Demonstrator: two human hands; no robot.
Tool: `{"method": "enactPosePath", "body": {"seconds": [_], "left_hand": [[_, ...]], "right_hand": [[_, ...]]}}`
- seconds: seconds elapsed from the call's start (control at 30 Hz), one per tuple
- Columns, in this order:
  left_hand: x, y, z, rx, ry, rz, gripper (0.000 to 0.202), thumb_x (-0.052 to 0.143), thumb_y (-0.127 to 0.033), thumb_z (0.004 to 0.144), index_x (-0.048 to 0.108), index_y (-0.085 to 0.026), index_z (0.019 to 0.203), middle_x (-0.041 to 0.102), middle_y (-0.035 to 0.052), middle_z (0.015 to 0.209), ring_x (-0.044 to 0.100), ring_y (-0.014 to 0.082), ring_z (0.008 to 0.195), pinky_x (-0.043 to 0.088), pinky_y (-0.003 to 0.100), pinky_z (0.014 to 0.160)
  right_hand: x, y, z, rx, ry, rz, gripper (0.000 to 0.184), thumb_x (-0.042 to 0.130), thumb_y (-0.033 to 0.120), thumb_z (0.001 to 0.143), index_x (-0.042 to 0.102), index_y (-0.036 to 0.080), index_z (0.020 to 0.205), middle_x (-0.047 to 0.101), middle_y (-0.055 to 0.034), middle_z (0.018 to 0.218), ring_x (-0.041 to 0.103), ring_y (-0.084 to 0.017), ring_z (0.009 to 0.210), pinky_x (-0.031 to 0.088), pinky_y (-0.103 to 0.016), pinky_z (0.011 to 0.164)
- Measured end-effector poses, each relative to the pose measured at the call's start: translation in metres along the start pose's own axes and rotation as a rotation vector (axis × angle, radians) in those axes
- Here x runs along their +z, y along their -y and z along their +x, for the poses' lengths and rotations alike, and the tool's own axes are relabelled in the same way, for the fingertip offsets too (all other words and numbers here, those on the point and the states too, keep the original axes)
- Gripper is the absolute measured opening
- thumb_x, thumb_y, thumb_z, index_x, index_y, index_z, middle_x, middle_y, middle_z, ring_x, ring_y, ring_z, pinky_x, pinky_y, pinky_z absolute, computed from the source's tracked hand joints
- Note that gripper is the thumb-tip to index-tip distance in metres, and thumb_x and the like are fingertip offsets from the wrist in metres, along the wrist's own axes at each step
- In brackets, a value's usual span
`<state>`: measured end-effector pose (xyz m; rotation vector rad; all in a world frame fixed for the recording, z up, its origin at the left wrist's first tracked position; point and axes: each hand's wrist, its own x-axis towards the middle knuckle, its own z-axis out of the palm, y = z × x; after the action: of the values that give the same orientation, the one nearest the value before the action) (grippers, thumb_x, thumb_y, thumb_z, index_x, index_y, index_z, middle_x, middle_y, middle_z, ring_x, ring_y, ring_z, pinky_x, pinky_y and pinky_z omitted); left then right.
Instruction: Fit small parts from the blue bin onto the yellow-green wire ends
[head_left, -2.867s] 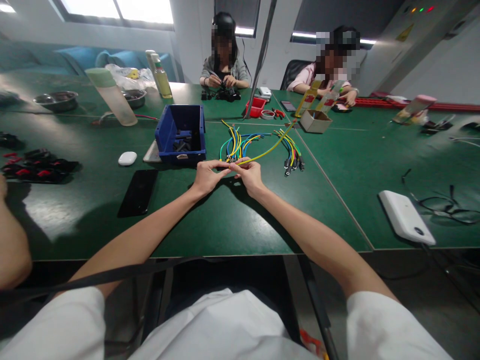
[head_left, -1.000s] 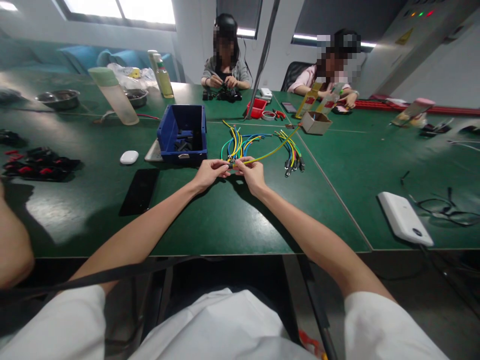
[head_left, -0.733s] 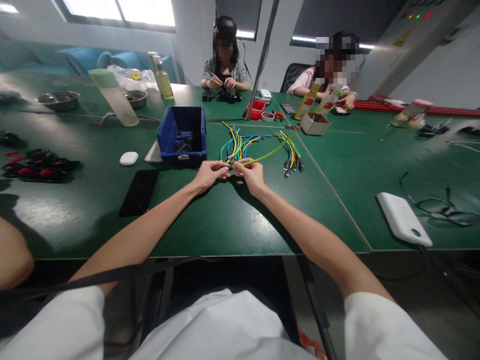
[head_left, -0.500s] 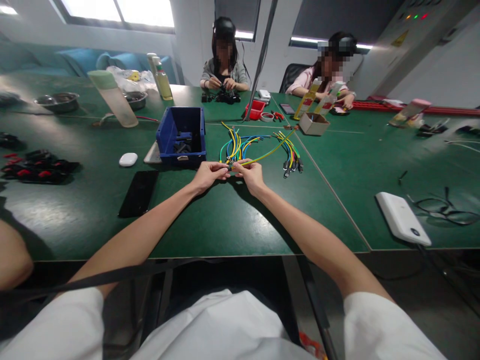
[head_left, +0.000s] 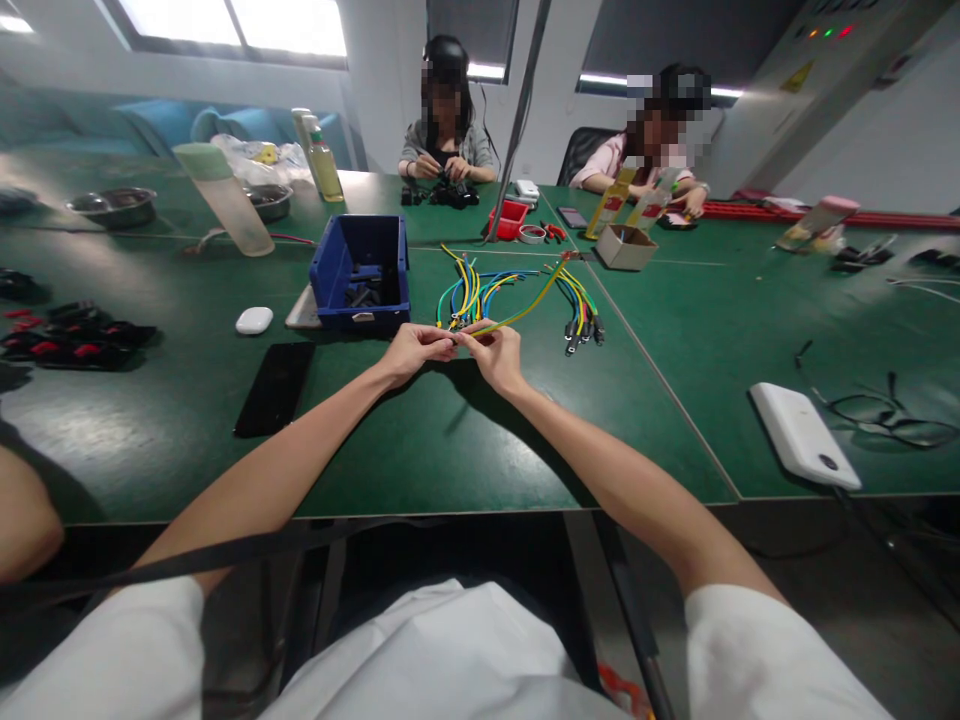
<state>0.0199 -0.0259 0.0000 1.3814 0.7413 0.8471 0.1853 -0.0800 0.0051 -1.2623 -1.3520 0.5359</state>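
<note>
Between the fingertips of my right hand (head_left: 496,358) is a yellow-green wire (head_left: 534,305), whose free end arcs up and away to the right. My left hand (head_left: 411,354) pinches the near end of the same wire, and the fingertips of both hands almost meet there. Whatever sits on that end is mostly hidden by the fingers. Just beyond my hands lies a bunch of yellow, blue and green wires (head_left: 472,290). To its right is a second bunch of wires with dark sleeves and ring terminals (head_left: 583,318).
A blue bin (head_left: 361,318) with small dark parts stands left of the wires. Near my left forearm lie a black phone (head_left: 274,390) and a white case (head_left: 254,321). A cardboard box (head_left: 627,250) and a white power bank (head_left: 804,435) are rightward. Two people sit opposite.
Both hands have shifted very slightly left and stay together at the wire's near end. The wire's far end has swung left and bends more. A dark piece between the fingers is now less visible.
</note>
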Motion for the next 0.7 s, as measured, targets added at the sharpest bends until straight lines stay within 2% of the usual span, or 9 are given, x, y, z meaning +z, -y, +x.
{"method": "enactPosePath", "body": {"seconds": [0.17,0.4,0.7], "left_hand": [[0.0,0.001,-0.001,0.01,-0.025,0.007,0.052,0.086,-0.05,0.057,0.076,-0.012,0.091,0.074,0.0098,0.081,0.069,0.0195,0.071,0.058,0.038,0.076],[0.002,-0.001,-0.002,0.01,-0.003,0.027,0.05,0.085,-0.049,0.06,0.076,-0.011,0.091,0.074,0.0105,0.078,0.069,0.0187,0.069,0.057,0.035,0.073],[-0.002,0.002,0.0,0.014,-0.016,-0.02,0.048,0.086,-0.047,0.06,0.076,-0.012,0.091,0.075,0.0103,0.084,0.069,0.018,0.071,0.057,0.036,0.076]], "right_hand": [[0.001,-0.004,0.002,0.022,0.005,0.053,0.028,0.071,0.047,0.074,0.074,0.019,0.077,0.072,-0.004,0.073,0.066,-0.018,0.066,0.052,-0.028,0.065],[0.001,-0.017,0.008,0.126,0.045,0.138,0.028,0.075,0.045,0.069,0.074,0.018,0.075,0.072,-0.0042,0.072,0.066,-0.017,0.065,0.052,-0.027,0.06],[0.004,-0.004,0.001,-0.023,0.011,0.047,0.022,0.07,0.042,0.076,0.075,0.021,0.079,0.074,-0.0037,0.077,0.068,-0.018,0.068,0.054,-0.029,0.068]]}}
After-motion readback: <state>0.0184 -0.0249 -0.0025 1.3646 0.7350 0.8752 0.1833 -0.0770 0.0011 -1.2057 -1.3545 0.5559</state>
